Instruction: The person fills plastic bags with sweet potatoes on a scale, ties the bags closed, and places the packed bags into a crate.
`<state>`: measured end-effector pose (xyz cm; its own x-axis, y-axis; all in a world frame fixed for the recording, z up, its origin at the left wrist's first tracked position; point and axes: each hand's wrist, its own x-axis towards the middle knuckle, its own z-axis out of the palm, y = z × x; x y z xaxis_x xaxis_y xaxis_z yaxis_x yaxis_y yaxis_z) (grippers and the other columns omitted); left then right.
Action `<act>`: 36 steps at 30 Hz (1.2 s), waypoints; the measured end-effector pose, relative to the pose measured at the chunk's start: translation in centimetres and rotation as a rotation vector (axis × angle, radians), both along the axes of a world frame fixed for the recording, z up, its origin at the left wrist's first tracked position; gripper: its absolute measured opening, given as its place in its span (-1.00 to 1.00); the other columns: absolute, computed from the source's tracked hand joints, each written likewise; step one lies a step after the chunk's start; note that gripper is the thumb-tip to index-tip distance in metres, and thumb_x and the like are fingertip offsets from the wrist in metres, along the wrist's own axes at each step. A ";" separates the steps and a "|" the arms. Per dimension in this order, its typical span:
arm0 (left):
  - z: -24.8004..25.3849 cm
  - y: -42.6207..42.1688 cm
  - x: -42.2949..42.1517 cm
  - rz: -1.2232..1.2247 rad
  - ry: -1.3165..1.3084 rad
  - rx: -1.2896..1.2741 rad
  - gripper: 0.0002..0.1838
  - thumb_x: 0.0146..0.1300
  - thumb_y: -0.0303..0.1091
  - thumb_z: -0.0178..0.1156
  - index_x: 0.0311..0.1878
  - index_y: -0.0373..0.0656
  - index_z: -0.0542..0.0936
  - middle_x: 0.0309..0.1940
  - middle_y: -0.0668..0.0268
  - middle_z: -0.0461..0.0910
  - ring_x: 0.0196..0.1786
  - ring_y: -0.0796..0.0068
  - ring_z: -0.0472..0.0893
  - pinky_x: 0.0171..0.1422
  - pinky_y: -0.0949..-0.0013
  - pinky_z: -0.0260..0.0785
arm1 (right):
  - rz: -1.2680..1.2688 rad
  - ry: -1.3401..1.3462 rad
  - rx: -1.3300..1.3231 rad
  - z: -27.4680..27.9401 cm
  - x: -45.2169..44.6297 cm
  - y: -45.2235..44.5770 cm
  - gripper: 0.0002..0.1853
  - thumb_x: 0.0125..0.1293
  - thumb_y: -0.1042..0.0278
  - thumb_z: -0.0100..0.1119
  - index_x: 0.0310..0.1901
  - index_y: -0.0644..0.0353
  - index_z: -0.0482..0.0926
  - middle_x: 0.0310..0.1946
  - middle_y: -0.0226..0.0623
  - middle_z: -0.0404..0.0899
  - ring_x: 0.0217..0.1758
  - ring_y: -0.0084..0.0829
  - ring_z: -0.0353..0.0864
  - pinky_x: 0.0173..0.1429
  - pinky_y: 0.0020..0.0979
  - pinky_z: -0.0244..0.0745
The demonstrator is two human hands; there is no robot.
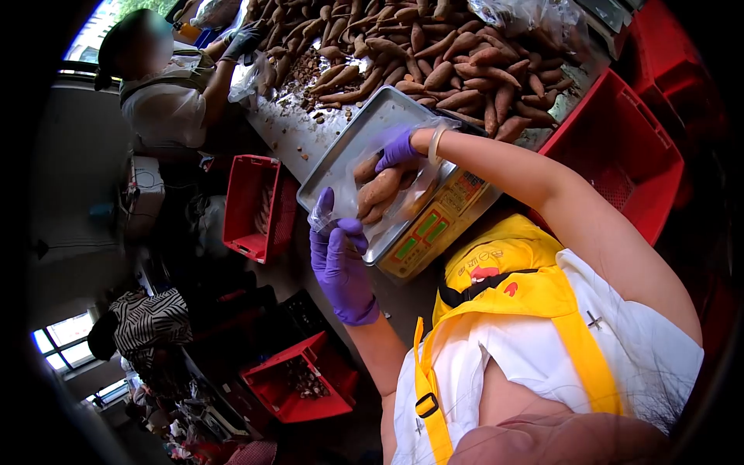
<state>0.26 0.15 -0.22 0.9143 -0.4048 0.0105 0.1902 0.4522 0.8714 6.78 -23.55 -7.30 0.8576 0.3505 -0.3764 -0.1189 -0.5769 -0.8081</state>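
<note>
Lying between both hands (341, 267) (398, 149) are sweet potatoes (379, 188).

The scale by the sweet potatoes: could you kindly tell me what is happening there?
A clear bag of sweet potatoes is over the tray of the scale. The purple-gloved right hand is on those sweet potatoes, while the purple-gloved left hand is at the bag's edge. More lie in a heap on the table beyond.

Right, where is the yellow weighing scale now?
In the head view, the scale sits just right of centre, under the metal tray and beside the yellow apron.
</note>
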 end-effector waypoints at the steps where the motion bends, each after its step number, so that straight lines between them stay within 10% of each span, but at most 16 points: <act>1: 0.2 -0.1 -0.1 0.015 0.013 0.018 -0.42 0.38 -0.37 0.07 0.42 -0.33 0.23 0.01 0.34 0.57 -0.15 0.72 0.54 -0.18 0.64 0.39 | -0.006 0.001 0.013 0.8 -0.3 0.2 -0.46 0.10 -0.08 0.31 0.00 0.18 0.66 -0.08 -0.08 0.66 -0.08 -0.15 0.60 0.08 -0.26 0.44; 4: 0.0 -0.1 0.1 0.012 -0.025 0.009 -0.40 0.37 -0.35 0.09 0.43 -0.31 0.21 -0.11 0.40 0.56 -0.15 0.71 0.52 -0.17 0.64 0.36 | -0.151 0.244 0.289 -4.7 1.6 1.6 -0.47 0.10 -0.07 0.30 -0.02 0.18 0.66 -0.07 -0.10 0.67 -0.07 -0.13 0.63 0.05 -0.26 0.47; 6: 0.3 -0.3 0.0 0.030 -0.008 0.025 -0.38 0.37 -0.33 0.09 0.44 -0.32 0.20 -0.20 0.44 0.53 -0.15 0.70 0.50 -0.16 0.63 0.34 | -0.167 -0.185 -0.012 -6.3 2.5 2.7 -0.49 0.11 -0.06 0.30 -0.01 0.15 0.66 -0.08 -0.08 0.67 -0.05 -0.10 0.65 0.04 -0.26 0.50; 14: -1.3 0.5 0.9 0.183 -0.029 0.099 -0.50 0.36 -0.39 0.08 0.36 -0.23 0.35 -0.11 0.37 0.57 -0.15 0.65 0.48 -0.11 0.56 0.32 | -0.017 -0.477 -0.164 0.2 -0.9 2.6 -0.57 0.21 0.07 0.26 0.06 0.10 0.63 -0.12 -0.14 0.68 -0.06 -0.21 0.67 0.06 -0.32 0.52; 18: -3.1 2.1 2.0 0.416 0.027 0.308 -0.65 0.35 -0.45 0.14 0.18 -0.29 0.46 0.02 0.21 0.57 -0.01 0.49 0.52 0.16 0.38 0.37 | -0.325 0.051 0.789 3.7 -5.9 -0.7 -0.65 0.37 0.26 0.18 0.08 0.31 0.59 -0.11 -0.33 0.63 -0.09 -0.54 0.59 0.02 -0.49 0.52; 20: -1.2 1.1 0.5 0.879 -0.404 0.798 -0.66 0.36 -0.45 0.17 0.16 -0.31 0.46 0.04 0.18 0.56 0.07 0.42 0.52 0.24 0.31 0.36 | -0.359 0.197 1.183 2.2 -7.4 -1.5 -0.57 0.41 0.30 0.13 0.22 0.34 0.45 0.05 -0.28 0.56 0.08 -0.48 0.54 0.12 -0.44 0.49; 22: 2.5 -1.9 -2.2 0.748 -0.320 0.451 -0.64 0.34 -0.42 0.22 0.15 -0.32 0.46 0.08 0.15 0.54 0.14 0.37 0.50 0.26 0.32 0.34 | -0.464 0.175 1.253 4.7 -9.8 -0.6 -0.58 0.40 0.28 0.15 0.20 0.33 0.46 0.02 -0.30 0.57 0.08 -0.50 0.54 0.14 -0.45 0.47; 29: -0.2 -8.1 -2.4 -0.055 0.118 0.055 -0.44 0.41 -0.30 0.13 0.42 -0.16 0.27 0.13 0.17 0.48 0.26 0.26 0.47 0.27 0.23 0.39 | -0.449 -0.445 0.594 5.8 -14.5 1.6 -0.65 0.30 0.39 0.28 0.11 0.23 0.58 -0.08 -0.27 0.67 0.01 -0.53 0.61 0.14 -0.46 0.47; 34: -3.3 -7.9 -1.9 -0.183 0.674 -0.295 -0.48 0.38 -0.15 0.12 0.33 -0.14 0.34 -0.13 0.25 0.51 -0.23 0.42 0.44 -0.08 0.35 0.35 | -1.022 -0.684 0.190 0.0 -12.5 -7.5 -0.74 0.28 0.34 0.23 -0.04 0.26 0.64 -0.18 -0.11 0.68 -0.09 -0.23 0.67 0.05 -0.35 0.52; 36: -3.7 -8.0 -1.8 -0.282 0.744 -0.269 -0.52 0.38 -0.12 0.12 0.26 -0.16 0.39 -0.25 0.32 0.49 -0.26 0.44 0.41 -0.13 0.36 0.32 | -0.801 -0.589 -0.514 -4.9 -11.4 -11.1 -0.64 0.26 0.26 0.18 0.05 0.22 0.57 -0.22 -0.09 0.66 -0.09 -0.14 0.66 0.08 -0.23 0.50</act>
<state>-1.59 -7.86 -3.93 0.5858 -0.6892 -0.4266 0.8098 0.4760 0.3431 -4.63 -34.70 -12.21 0.8580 -0.4632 0.2220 -0.2829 -0.7870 -0.5483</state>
